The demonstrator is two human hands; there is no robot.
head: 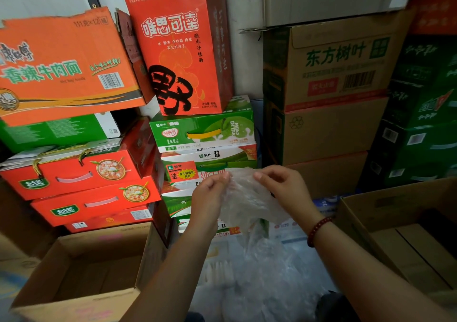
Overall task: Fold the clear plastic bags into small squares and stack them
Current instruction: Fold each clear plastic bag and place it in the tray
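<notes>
Grip: left hand (210, 188) and right hand (279, 185) each pinch the top edge of a clear plastic bag (244, 198) held mid-air before stacked cartons (205, 133). Light, limp, probably slippery; best held at corners.

Stacked red gift boxes (81, 173), a tall red paper bag (178, 49), brown cartons (329, 94), an open cardboard box (81, 272)

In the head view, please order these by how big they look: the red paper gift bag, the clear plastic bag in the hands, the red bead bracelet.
1. Red paper gift bag
2. Clear plastic bag, though nearer the camera
3. Red bead bracelet, plainly smallest
</notes>
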